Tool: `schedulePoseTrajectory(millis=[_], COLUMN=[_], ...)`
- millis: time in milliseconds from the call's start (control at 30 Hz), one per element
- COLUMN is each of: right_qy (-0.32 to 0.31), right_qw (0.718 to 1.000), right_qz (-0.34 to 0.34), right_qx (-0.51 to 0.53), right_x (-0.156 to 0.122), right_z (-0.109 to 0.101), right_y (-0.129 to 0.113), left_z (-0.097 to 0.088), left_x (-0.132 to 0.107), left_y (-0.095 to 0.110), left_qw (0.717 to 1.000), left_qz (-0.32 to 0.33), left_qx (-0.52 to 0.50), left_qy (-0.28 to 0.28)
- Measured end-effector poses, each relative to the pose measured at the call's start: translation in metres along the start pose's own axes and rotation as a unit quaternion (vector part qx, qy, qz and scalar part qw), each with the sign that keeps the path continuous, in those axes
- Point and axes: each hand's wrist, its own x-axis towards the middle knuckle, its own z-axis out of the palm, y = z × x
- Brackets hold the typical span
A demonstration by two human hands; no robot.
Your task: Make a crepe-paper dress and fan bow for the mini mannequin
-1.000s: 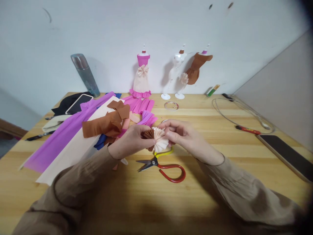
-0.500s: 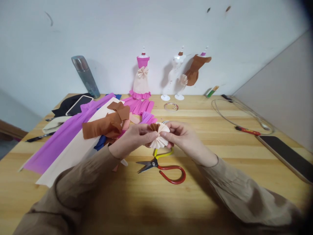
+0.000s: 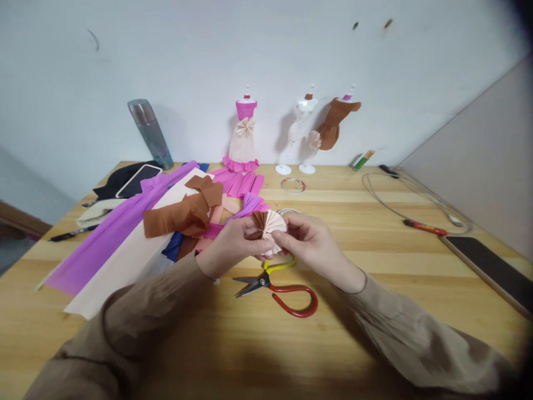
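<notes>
A pleated paper rosette [image 3: 272, 223], brown on its left and cream on its right, is pinched between both hands above the table. My left hand [image 3: 234, 242] grips its left and lower edge, thumb across the front. On the other side my right hand [image 3: 308, 240] holds the cream pleats between thumb and fingers. Just below lie scissors [image 3: 263, 280] with one yellow and one red handle, their blades apart and pointing left. Purple pleated paper [image 3: 253, 204] lies behind my left hand. The fingers behind the rosette are partly hidden.
Brown [image 3: 177, 215], cream [image 3: 133, 244] and purple paper [image 3: 91, 250] pile up at left, near a bottle [image 3: 150, 133]. A pink-dressed mannequin [image 3: 245, 133], a white mannequin [image 3: 302, 128] and a brown-dressed mannequin [image 3: 333, 122] stand along the wall. A phone-like slab [image 3: 487, 269] and cable [image 3: 377, 203] lie right.
The rosette has turned, so more of its brown part shows. My left thumb has slid lower on it. The whole view has shifted slightly.
</notes>
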Motion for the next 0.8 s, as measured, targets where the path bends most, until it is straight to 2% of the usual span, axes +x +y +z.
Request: schedulePoseTrajectory(millis=[133,300,367,467,500,567,700,800], right_qy=[-0.018,-0.036,-0.039,-0.027,-0.016,0.009,0.045,0.017], right_qw=[1.0,0.999,0.998,0.997,0.996,0.995,0.992,0.993], right_qz=[0.0,0.023,0.046,0.074,0.082,0.097,0.1,0.107], right_qx=[-0.023,-0.024,-0.005,0.018,0.026,0.037,0.056,0.047], right_x=[0.001,0.002,0.003,0.008,0.01,0.016,0.027,0.035], right_z=[-0.003,-0.003,-0.004,-0.008,-0.011,-0.019,-0.037,-0.041], right_y=[0.003,0.004,0.003,0.003,0.005,0.009,0.017,0.018], left_z=[0.0,0.002,0.001,-0.007,-0.012,-0.025,-0.051,-0.062], left_x=[0.0,0.001,0.002,0.003,0.002,0.0,-0.012,-0.019], left_y=[-0.003,-0.005,-0.004,0.004,0.009,0.023,0.052,0.064], left_qw=[0.999,0.998,0.998,0.999,0.997,0.989,0.97,0.967], left_qz=[-0.01,0.015,0.013,-0.022,-0.041,-0.047,0.038,0.087], left_qx=[-0.046,-0.049,-0.031,0.024,0.049,0.095,0.137,0.128], left_qy=[0.011,0.046,0.044,0.032,0.039,0.1,0.195,0.203])
